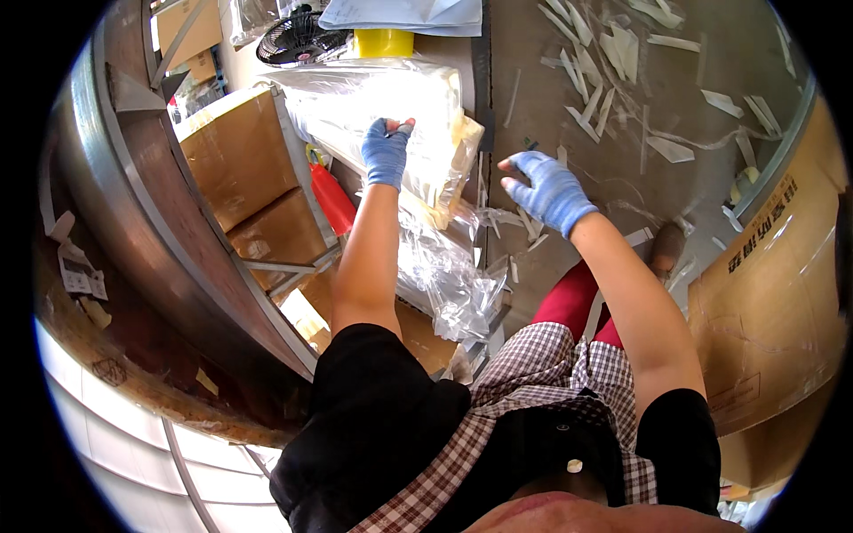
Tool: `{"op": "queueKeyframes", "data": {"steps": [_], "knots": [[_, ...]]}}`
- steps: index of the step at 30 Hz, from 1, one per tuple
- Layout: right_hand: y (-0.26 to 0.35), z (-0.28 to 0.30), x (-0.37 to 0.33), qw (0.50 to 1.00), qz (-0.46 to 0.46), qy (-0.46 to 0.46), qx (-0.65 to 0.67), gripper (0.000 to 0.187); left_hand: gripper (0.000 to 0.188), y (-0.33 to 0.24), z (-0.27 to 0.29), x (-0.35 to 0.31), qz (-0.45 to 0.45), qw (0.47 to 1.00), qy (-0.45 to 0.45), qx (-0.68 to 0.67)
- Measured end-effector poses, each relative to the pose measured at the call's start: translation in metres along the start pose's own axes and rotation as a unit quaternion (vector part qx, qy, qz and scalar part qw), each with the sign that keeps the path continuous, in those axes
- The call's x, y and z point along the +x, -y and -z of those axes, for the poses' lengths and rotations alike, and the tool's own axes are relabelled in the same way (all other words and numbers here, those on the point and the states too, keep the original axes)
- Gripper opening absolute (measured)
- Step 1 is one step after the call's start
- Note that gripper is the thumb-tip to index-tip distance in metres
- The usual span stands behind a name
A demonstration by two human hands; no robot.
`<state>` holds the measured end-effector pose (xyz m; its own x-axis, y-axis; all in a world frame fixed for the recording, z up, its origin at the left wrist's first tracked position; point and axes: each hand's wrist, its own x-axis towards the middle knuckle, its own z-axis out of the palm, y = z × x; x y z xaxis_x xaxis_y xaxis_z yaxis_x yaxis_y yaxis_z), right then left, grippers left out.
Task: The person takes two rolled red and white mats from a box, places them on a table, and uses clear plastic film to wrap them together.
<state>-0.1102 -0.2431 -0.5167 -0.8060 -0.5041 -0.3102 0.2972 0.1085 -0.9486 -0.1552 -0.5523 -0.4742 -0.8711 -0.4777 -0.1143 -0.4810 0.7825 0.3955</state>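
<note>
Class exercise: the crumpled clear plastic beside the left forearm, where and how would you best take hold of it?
Probably pinch the crumpled clear plastic by the bunched folds along its right edge, coming from the right. Those raised folds should give thumb and fingers something to close on; the left forearm crowds the other side, while the right hand is free.

Clear plastic sheeting [453, 271] looks glossy and crinkled; blue fingerless cloth gloves [553, 195], matt and soft. A curved grey metal-looking rail [105, 169] shines smoothly; brown rectangular cardboard boxes [235, 160] look matt.
</note>
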Motion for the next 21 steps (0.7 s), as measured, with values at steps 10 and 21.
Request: {"op": "queueKeyframes", "data": {"steps": [10,21], "knots": [[0.016,-0.041,0.049,0.995,0.044,0.061,0.069,0.036,0.021,-0.027,0.008,-0.014,0.068,0.997,0.039,-0.003],[0.028,-0.079,0.092,0.983,-0.042,0.096,0.148,0.056,0.024,0.028,0.001,-0.026,-0.033,0.999,-0.028,0.023]]}}
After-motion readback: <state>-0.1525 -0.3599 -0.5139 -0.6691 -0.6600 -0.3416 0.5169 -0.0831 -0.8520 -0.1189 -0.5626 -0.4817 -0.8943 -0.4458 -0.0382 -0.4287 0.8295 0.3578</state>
